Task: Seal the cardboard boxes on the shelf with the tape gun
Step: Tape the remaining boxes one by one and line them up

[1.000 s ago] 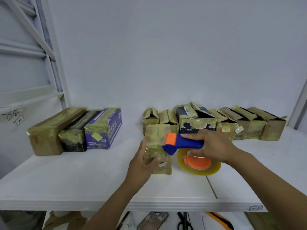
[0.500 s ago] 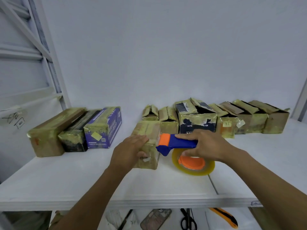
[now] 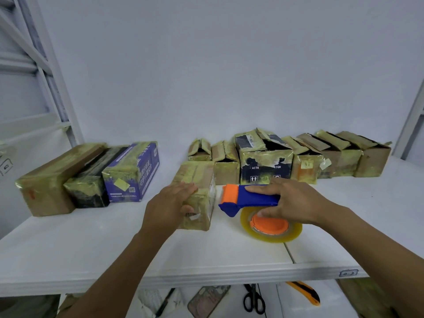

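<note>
White shelf (image 3: pixel 80 249) bears taped cardboard boxes (image 3: pixel 46 189)

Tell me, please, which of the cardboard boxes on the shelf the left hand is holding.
The taped box standing alone before the back row, beside the tape gun; the left hand holds its near top edge. No other box is touched.

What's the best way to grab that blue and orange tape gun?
Take the tape gun by its blue handle, from the right and above, as the right hand does. The handle is a long level bar, the tape roll hangs beneath it, and the orange cutter end points left toward the box, away from the grip.
</note>
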